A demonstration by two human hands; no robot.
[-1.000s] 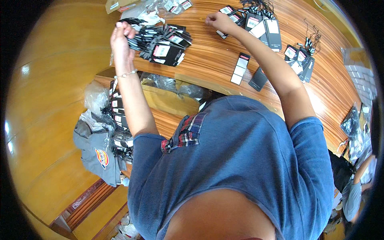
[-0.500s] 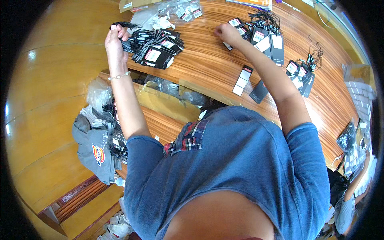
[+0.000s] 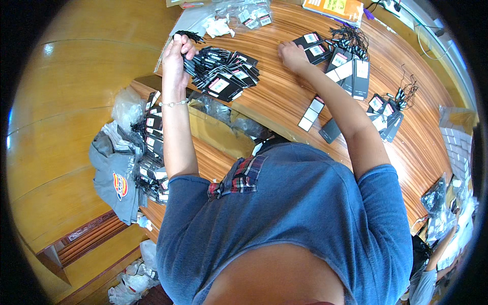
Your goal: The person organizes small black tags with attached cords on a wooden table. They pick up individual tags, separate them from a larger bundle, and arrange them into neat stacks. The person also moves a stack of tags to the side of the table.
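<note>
My left hand [image 3: 178,50] is closed around the black cords of a thick bunch of hang tags [image 3: 219,85]. The black tags, with white-and-red labels, fan out to the right of the fist over the table's near left edge. My right hand [image 3: 295,57] is on the table with its fingers curled down, beside a few black hang tags [image 3: 316,50]. Whether its fingertips pinch anything is hidden. A larger pile of corded tags [image 3: 361,76] lies just right of that hand. Nearer my body are a white-panelled label strip [image 3: 311,113] and a dark tag [image 3: 330,130].
Another tag cluster [image 3: 389,114] lies on the right of the wooden table [image 3: 274,96]. Clear plastic bags [image 3: 249,15] and an orange booklet [image 3: 335,7] are at the back. Grey garments [image 3: 114,175] and more tags sit at left. Another person's arm [image 3: 441,249] shows at lower right.
The view has shifted slightly. My left hand has moved right with the bunch of tags. My right hand stays beside the black tags and sits slightly nearer to me.
</note>
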